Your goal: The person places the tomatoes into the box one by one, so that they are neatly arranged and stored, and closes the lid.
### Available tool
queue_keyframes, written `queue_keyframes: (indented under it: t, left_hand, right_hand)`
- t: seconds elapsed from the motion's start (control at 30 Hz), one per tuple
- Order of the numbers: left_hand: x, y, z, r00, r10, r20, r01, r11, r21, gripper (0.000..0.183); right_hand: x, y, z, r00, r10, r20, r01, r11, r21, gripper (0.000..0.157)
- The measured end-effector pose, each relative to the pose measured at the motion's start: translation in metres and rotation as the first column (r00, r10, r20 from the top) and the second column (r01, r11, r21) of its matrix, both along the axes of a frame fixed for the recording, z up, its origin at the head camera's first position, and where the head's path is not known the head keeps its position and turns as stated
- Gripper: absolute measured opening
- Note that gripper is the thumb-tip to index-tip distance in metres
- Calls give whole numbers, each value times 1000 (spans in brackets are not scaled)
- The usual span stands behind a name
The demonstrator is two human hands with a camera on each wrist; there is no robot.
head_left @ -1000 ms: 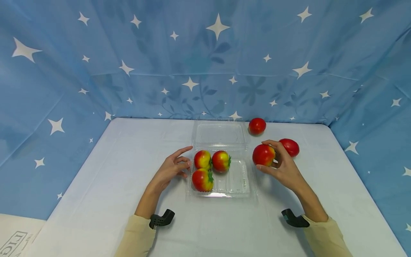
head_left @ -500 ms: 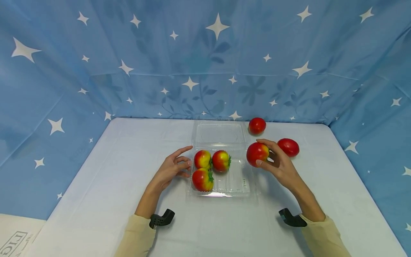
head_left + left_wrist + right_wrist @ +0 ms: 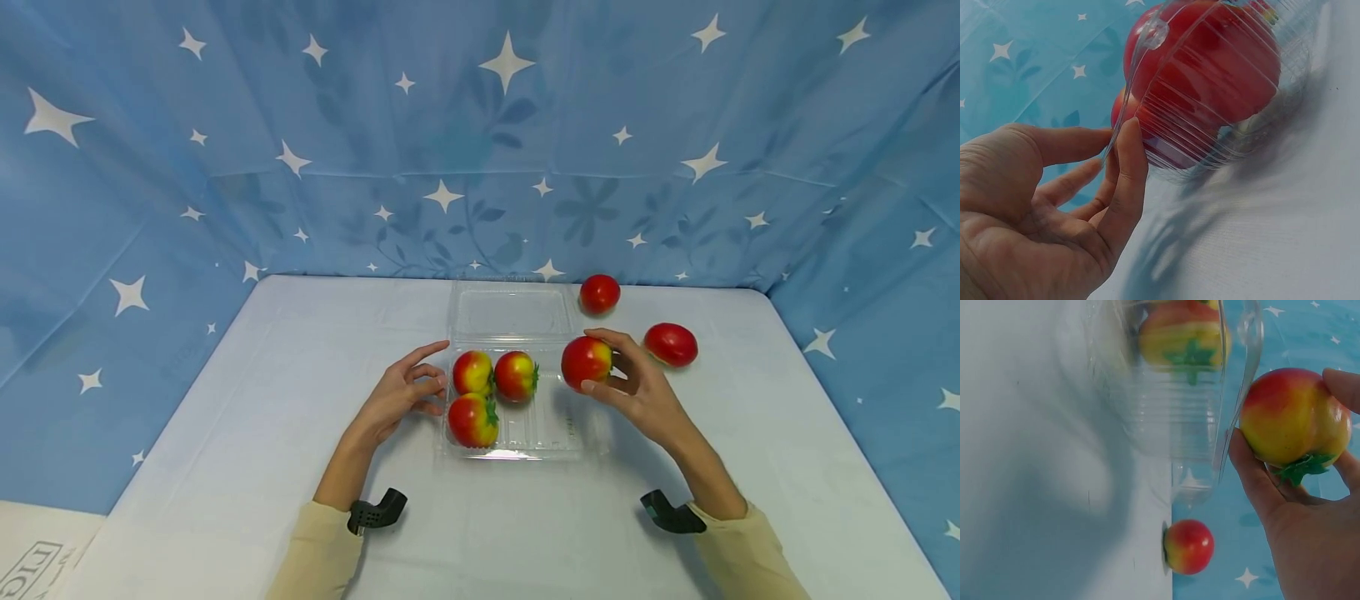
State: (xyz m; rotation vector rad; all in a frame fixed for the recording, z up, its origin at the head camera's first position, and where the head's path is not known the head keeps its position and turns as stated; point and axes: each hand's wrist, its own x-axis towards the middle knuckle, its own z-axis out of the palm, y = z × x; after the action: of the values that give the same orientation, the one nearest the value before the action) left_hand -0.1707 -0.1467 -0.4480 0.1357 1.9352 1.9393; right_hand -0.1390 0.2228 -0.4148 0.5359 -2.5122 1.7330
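Note:
My right hand (image 3: 637,392) holds a red-and-yellow fruit (image 3: 585,363) with a green leafy top, thumb and fingers on opposite sides. It is above the right part of an open clear plastic clamshell box (image 3: 551,442). In the right wrist view, the held fruit (image 3: 1297,422) appears beside the box's rim. Three similar fruits sit in the box's left part, one of them at the front left (image 3: 471,421). At the left side, my left hand (image 3: 401,392) pinches the box's rim (image 3: 1124,103) between its fingertips, as the left wrist view shows.
The box's transparent lid (image 3: 513,312) lies folded back behind it. Two more red fruits rest on the white table: one at the back (image 3: 600,295) and another (image 3: 671,344) right of my right hand. A blue starry curtain (image 3: 375,125) borders the table.
My right hand has carried the fruit leftward, from beside the box to above its right part. The left hand and the three fruits in the box have stayed in place.

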Motion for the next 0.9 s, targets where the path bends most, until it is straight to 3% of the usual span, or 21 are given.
queue_keyframes:
  t: [0.43, 0.9]
  left_hand:
    - [0, 1, -2, 1000, -13, -18, 13, 1000, -1, 65]
    - [-1, 2, -4, 1000, 2, -28, -3, 1000, -22, 64]
  right_hand:
    - [3, -13, -5, 993, 115, 32, -114, 993, -15, 70]
    - [9, -22, -8, 995, 90, 43, -93, 993, 74, 69]
